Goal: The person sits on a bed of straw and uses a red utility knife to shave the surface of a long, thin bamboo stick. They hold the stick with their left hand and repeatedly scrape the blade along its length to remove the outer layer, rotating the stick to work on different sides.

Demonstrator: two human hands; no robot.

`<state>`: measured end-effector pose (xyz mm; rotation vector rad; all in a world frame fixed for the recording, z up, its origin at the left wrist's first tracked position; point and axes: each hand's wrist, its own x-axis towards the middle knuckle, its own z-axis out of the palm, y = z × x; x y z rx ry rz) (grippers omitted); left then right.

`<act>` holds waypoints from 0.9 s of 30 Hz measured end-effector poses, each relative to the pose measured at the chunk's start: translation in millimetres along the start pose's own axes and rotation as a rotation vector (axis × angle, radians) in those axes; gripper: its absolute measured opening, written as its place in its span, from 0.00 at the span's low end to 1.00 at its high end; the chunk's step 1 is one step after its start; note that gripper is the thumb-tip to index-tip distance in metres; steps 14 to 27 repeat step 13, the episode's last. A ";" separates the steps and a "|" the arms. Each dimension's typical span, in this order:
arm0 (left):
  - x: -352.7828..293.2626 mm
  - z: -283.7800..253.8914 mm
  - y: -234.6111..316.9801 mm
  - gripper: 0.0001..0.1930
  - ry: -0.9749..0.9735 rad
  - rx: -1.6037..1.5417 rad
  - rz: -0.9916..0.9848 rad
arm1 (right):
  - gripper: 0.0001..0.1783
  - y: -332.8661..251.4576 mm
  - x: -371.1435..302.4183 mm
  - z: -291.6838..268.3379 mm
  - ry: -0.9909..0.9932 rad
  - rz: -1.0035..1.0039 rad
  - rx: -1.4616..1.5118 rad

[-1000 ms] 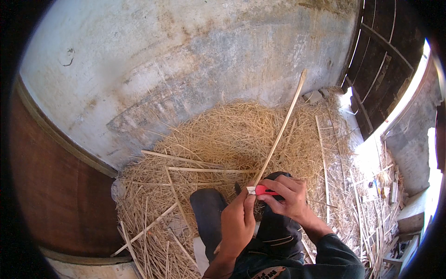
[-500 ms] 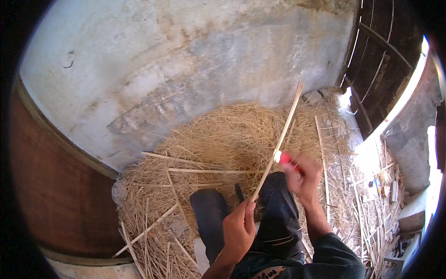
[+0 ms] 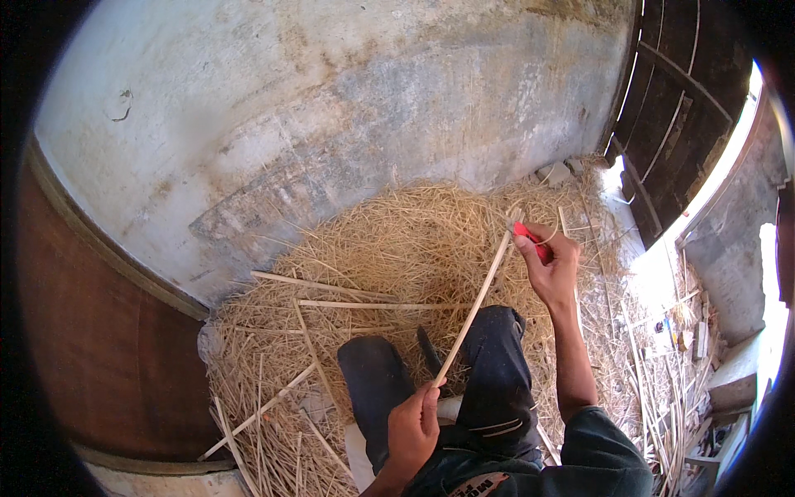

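Observation:
My left hand [image 3: 413, 429] is closed round the lower end of a pale bamboo strip [image 3: 474, 311], which slants up and away to the right above my right knee. Up near the strip's far end, my right hand [image 3: 553, 263] grips a red-handled cutter [image 3: 531, 240]. Its metal blade meets the strip there, and a thin curled shaving loops beside the fingers. Between my knees a dark, pointed, blade-like object [image 3: 428, 348] stands out; its lower part is hidden.
Straw-like shavings [image 3: 397, 228] cover the floor round my legs. Loose strips [image 3: 364, 305] lie to the left, more [image 3: 642, 373] to the right. A stained wall [image 3: 348, 124] rises ahead, a brown panel [image 3: 116, 331] stands left, and a dark wooden door [image 3: 675, 108] is far right.
My right hand and the cutter have moved up along the strip toward its far end. My left hand has drawn slightly down and left with the strip. A curled shaving now shows.

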<state>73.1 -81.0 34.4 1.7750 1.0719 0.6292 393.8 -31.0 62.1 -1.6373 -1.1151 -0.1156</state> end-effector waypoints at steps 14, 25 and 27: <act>31.5 -14.4 4.0 0.19 -0.056 -0.222 -0.045 | 0.21 -16.0 -60.0 16.6 -0.406 -0.107 0.273; 31.5 -14.4 4.0 0.19 -0.056 -0.222 -0.045 | 0.21 -16.0 -60.0 16.6 -0.406 -0.107 0.273; 31.5 -14.4 4.0 0.19 -0.056 -0.222 -0.045 | 0.21 -16.0 -60.0 16.6 -0.406 -0.107 0.273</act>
